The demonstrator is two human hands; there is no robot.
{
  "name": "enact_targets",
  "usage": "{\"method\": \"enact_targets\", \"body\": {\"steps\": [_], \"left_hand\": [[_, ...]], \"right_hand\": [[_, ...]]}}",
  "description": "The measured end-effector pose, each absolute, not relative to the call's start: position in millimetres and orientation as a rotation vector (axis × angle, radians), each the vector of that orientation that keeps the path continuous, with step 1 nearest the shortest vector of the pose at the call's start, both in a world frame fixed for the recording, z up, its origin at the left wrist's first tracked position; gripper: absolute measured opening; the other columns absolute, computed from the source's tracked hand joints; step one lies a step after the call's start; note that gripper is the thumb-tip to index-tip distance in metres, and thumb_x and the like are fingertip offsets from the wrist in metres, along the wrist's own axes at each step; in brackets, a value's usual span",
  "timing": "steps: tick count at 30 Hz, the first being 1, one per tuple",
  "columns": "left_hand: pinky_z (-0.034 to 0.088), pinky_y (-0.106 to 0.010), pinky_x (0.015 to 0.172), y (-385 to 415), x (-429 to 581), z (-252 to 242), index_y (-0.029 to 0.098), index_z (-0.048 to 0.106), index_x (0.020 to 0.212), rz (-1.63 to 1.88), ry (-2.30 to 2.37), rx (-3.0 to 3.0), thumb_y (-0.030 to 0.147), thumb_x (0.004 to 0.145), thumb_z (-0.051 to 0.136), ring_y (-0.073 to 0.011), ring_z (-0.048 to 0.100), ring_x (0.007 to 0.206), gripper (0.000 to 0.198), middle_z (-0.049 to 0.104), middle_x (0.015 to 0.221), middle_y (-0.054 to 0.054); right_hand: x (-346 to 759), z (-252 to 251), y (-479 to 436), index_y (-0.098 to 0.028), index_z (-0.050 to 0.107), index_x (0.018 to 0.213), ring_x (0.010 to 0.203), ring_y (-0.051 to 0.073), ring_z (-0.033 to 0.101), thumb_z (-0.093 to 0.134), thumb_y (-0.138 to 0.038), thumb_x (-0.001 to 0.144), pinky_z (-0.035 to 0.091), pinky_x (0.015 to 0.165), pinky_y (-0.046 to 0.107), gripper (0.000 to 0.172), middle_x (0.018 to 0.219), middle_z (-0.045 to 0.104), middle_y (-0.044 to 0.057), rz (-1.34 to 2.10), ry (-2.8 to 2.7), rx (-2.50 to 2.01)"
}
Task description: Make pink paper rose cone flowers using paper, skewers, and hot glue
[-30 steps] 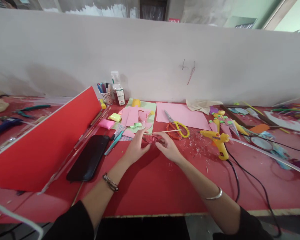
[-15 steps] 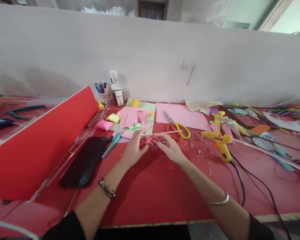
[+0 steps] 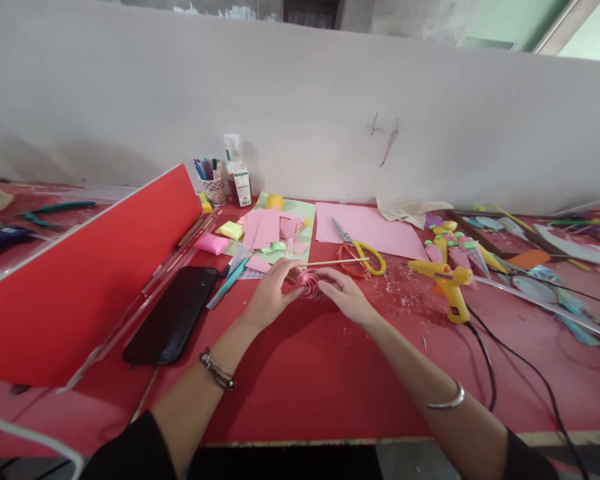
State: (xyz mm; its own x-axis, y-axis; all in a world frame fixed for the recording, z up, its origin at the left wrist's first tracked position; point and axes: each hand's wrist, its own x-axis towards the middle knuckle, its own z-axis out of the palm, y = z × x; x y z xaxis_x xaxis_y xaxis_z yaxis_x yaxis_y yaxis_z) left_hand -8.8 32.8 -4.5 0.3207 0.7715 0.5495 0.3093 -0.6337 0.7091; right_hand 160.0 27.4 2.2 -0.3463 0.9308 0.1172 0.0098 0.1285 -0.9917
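Between my two hands is a loosely coiled pink paper strip [image 3: 310,285], its rings facing me. My left hand [image 3: 273,293] closes its thumb and fingers on the coil's left side. From the right, my right hand [image 3: 347,293] pinches the coil's other side. A thin wooden stick [image 3: 337,262] runs sideways just beyond the coil; whether a hand holds it, I cannot tell. Scissors [image 3: 363,257] with orange and yellow handles lie right behind my right hand. Pink paper pieces [image 3: 266,229] lie beyond my left hand.
A yellow glue gun [image 3: 447,283] rests on the right with its black cord [image 3: 525,367] trailing forward. A black phone [image 3: 173,317] and a tilted red board [image 3: 90,280] are on the left. Behind stand a pen cup [image 3: 213,190] and a bottle [image 3: 240,183]. Pink sheets [image 3: 375,230] lie at the back.
The coil has turned so that its rings now face the camera more openly. Both hands keep their hold on it. The whole view has shifted slightly.
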Motion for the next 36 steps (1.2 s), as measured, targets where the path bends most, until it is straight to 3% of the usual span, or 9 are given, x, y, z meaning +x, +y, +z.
{"method": "enact_targets", "body": {"steps": [7, 21, 28, 36], "left_hand": [[0.048, -0.029, 0.07, 33.0, -8.7, -4.3, 0.017, 0.051, 0.094, 1.286, 0.945, 2.161, 0.044, 0.078, 0.049, -0.0153, 0.055, 0.08, 0.031, 0.054, 0.093, -0.006], [0.049, -0.022, 0.06, 33.7, -7.5, -4.8, 0.017, 0.051, 0.087, 1.37, 0.941, 2.2, 0.032, 0.079, 0.053, -0.0108, 0.054, 0.072, 0.017, 0.052, 0.086, -0.003], [0.05, -0.024, 0.063, 33.7, -9.3, -4.7, 0.017, 0.052, 0.09, 1.402, 1.016, 2.222, 0.028, 0.078, 0.054, -0.0112, 0.054, 0.074, 0.016, 0.052, 0.089, -0.003], [0.05, -0.03, 0.075, 32.9, -8.2, -3.8, 0.017, 0.047, 0.108, 1.301, 1.017, 2.234, 0.025, 0.082, 0.048, -0.0171, 0.053, 0.095, 0.027, 0.053, 0.105, -0.007]], "right_hand": [[160.1, 3.1, 25.1, -0.021, 0.06, 0.086, 0.06, 0.012, 0.059, 0.056, -0.04, 0.072, 0.051, 0.065, 0.029, 0.024, 0.07, 0.063, -0.001, 1.475, -1.408, -1.013], [159.7, 3.6, 27.1, -0.02, 0.06, 0.082, 0.061, 0.012, 0.059, 0.058, -0.047, 0.068, 0.05, 0.066, 0.029, 0.03, 0.069, 0.062, -0.001, 1.455, -1.484, -0.994], [159.6, 4.8, 25.6, -0.022, 0.056, 0.091, 0.063, 0.011, 0.059, 0.057, -0.042, 0.072, 0.05, 0.067, 0.029, 0.028, 0.082, 0.062, 0.0, 1.433, -1.508, -0.94], [160.0, 0.7, 28.5, -0.023, 0.051, 0.1, 0.087, 0.013, 0.055, 0.061, -0.028, 0.069, 0.047, 0.079, 0.029, 0.032, 0.098, 0.058, 0.003, 1.321, -1.55, -0.853]]}}
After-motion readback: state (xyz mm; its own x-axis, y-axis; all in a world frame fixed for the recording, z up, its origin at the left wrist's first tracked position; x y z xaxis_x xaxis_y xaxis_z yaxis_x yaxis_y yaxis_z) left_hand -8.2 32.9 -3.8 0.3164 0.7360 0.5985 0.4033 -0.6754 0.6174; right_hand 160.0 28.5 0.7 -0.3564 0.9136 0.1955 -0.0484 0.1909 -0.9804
